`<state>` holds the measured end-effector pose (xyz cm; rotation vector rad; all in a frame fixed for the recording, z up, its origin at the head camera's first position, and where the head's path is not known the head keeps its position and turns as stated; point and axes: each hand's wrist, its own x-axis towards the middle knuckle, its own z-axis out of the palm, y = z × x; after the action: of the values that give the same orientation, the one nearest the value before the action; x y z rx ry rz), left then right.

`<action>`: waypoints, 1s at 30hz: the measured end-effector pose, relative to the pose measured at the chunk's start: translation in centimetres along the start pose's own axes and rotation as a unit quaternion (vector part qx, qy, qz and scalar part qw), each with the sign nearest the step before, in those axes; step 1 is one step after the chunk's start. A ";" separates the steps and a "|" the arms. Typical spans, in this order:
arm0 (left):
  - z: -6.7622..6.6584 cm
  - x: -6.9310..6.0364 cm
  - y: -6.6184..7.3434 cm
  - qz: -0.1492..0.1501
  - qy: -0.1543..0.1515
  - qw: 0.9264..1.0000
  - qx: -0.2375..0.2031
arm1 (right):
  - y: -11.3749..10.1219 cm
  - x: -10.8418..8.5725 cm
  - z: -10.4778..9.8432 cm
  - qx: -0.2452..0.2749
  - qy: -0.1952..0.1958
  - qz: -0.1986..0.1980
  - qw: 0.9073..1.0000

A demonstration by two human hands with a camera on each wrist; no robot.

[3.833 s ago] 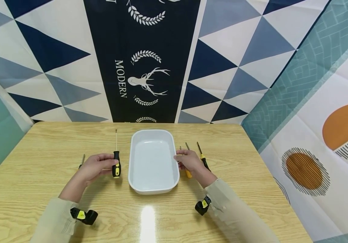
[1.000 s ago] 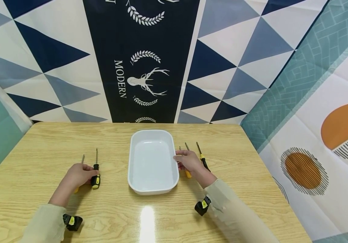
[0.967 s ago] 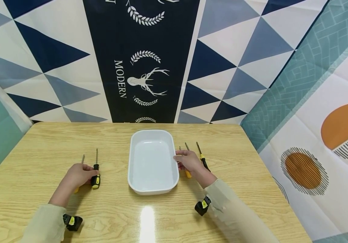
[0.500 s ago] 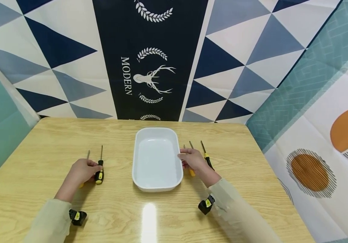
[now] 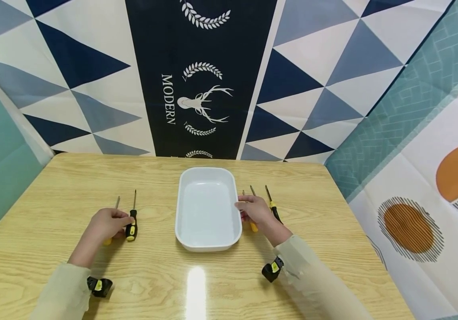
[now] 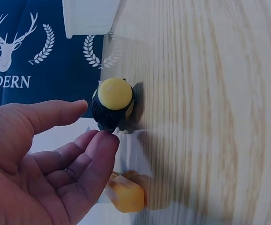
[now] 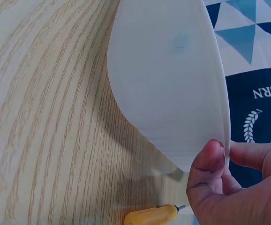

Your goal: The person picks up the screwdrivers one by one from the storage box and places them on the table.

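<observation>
A black-and-yellow screwdriver (image 5: 131, 226) lies on the table left of the white plastic tray, its shaft pointing away. My left hand (image 5: 109, 223) is at its handle. In the left wrist view, the thumb stands slightly apart from the screwdriver handle (image 6: 113, 101), and a fingertip is at its underside. An orange-handled screwdriver (image 5: 107, 242) lies partly hidden beneath that hand. My right hand (image 5: 255, 210) pinches the right rim of the tray (image 5: 209, 209), thumb on the inner side and fingers outside, as the right wrist view shows the tray wall (image 7: 173, 84).
Right of the tray lie an orange-handled screwdriver (image 5: 254, 227), a black-and-yellow one (image 5: 273, 209) and another shaft (image 5: 252, 190), partly covered by the right hand. The wooden table (image 5: 153, 284) ends at a patterned cloth wall (image 5: 105, 106).
My left hand has carried the black-and-yellow screwdriver left, from beside the tray to beside the orange one, and set it down. The head view has shifted slightly. My right hand stays on the rim.
</observation>
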<state>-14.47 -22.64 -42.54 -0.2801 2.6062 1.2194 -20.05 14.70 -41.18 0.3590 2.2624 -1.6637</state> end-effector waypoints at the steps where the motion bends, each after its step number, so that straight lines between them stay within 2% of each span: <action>1: 0.0 -0.1 0.0 -0.002 0.000 1.000 -0.004 | 0.0 0.0 0.0 0.000 0.001 0.001 1.000; 8: -0.1 -0.2 0.5 0.006 0.014 1.000 -0.016 | 0.1 0.1 0.0 0.004 0.001 0.002 1.000; 14: 0.4 -0.4 1.5 0.032 0.037 0.999 -0.002 | 0.4 0.4 -0.1 0.010 -0.001 0.008 1.000; 20: 0.8 -0.3 2.0 0.052 0.039 0.998 -0.007 | 0.5 0.3 -0.3 0.012 -0.009 0.018 1.000; 26: 1.0 0.1 3.2 0.062 0.058 0.996 0.008 | -0.2 -0.2 -1.4 -0.021 0.011 -0.023 0.999; 30: 1.1 0.6 4.3 0.077 0.086 0.993 0.011 | -0.7 -0.4 -2.3 -0.097 0.045 -0.065 0.992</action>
<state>-16.11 -19.16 -40.31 -0.1900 2.8341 1.2662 -20.15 16.66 -39.79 0.2508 2.5380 -1.4969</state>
